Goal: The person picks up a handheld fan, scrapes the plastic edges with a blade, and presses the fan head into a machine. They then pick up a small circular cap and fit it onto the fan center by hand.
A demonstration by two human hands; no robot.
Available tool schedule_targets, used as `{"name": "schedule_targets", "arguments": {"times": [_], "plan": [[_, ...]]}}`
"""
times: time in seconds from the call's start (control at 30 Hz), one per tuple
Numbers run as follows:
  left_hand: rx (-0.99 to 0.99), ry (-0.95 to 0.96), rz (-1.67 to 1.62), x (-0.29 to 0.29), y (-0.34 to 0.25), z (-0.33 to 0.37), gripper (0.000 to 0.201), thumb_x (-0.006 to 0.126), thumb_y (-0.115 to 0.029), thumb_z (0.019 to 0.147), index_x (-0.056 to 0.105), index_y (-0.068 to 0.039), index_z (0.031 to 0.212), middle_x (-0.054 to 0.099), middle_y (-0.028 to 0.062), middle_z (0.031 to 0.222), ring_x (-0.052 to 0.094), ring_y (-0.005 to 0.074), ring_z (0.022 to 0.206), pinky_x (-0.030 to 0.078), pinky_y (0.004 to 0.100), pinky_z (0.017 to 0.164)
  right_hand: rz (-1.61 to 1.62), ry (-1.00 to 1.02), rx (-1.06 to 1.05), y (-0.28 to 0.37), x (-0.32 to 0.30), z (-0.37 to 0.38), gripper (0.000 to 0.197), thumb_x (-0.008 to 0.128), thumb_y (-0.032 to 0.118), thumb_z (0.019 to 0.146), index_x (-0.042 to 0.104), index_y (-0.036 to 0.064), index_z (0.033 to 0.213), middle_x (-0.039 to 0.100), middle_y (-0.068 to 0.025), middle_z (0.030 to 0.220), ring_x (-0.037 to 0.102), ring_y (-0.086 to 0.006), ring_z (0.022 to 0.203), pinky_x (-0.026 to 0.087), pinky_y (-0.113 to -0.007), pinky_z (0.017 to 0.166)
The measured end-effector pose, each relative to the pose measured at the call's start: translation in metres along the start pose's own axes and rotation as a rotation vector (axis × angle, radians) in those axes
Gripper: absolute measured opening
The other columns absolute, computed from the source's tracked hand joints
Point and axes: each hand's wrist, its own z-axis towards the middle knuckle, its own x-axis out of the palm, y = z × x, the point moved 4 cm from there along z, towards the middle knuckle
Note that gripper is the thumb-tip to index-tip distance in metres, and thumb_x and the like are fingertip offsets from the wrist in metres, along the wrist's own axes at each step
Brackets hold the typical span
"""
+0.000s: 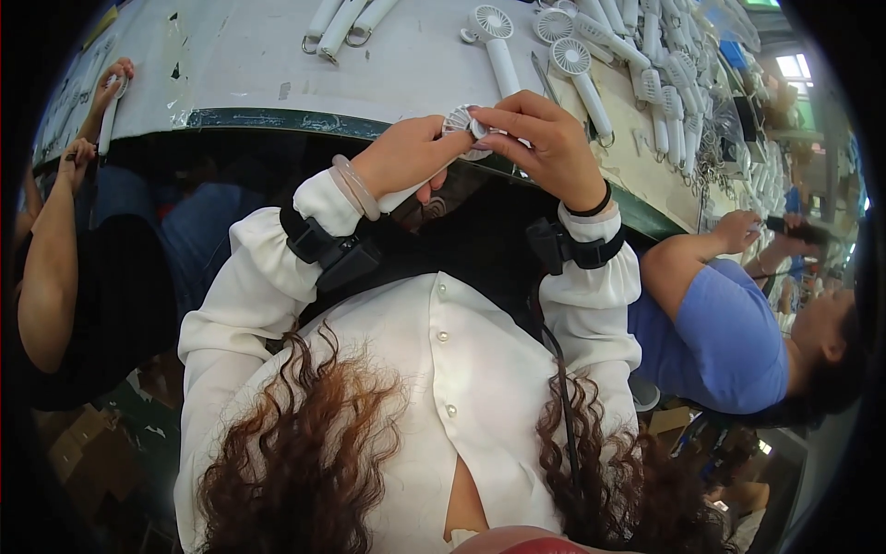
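Note:
Just over the table's front edge, my left hand (411,155) is closed around a small white handheld fan (456,119). The fan's round slatted head points up and away from me, and its handle slants back under my left wrist. My right hand (546,140) meets it from the right, thumb and fingers pinching a small round white piece (478,128) against the fan's head. Whether that piece is attached to the fan I cannot tell. Lying on the table just beyond my hands is another white handheld fan (498,55), its handle end close to my right fingers.
A thin pointed tool (544,78) lies beside another fan (581,78). Many white fans are heaped at the right (678,88), with several handles (343,28) at the back. The table has a dark green edge (286,120). Co-workers sit at left (51,268) and right (729,332).

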Motion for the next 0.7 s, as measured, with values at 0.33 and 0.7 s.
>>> {"name": "schedule_targets", "arguments": {"times": [0.33, 0.7], "plan": [[-0.005, 0.02, -0.124, -0.001, -0.004, -0.002, 0.035, 0.046, -0.037, 0.098, 0.052, -0.003, 0.102, 0.056, 0.0041, 0.068, 0.051, 0.0105, 0.046, 0.041, 0.0212, 0.044, -0.049, -0.001, 0.003, -0.005, -0.005, 0.0, 0.031, 0.076, 0.012, 0.077, 0.071, 0.0083, 0.108, 0.06, -0.0068, 0.088, 0.056, -0.0181, 0.071, 0.046, -0.028, 0.061], [0.061, 0.063, -0.207, -0.005, 0.003, -0.003, 0.037, 0.04, -0.037, 0.098, 0.051, -0.002, 0.095, 0.056, 0.005, 0.068, 0.052, 0.0123, 0.046, 0.044, 0.0246, 0.046, -0.174, 0.035, -0.102, 0.002, -0.004, 0.005, 0.031, 0.077, 0.015, 0.076, 0.071, 0.0091, 0.106, 0.059, -0.0063, 0.085, 0.056, -0.02, 0.07, 0.046, -0.029, 0.06]]}}
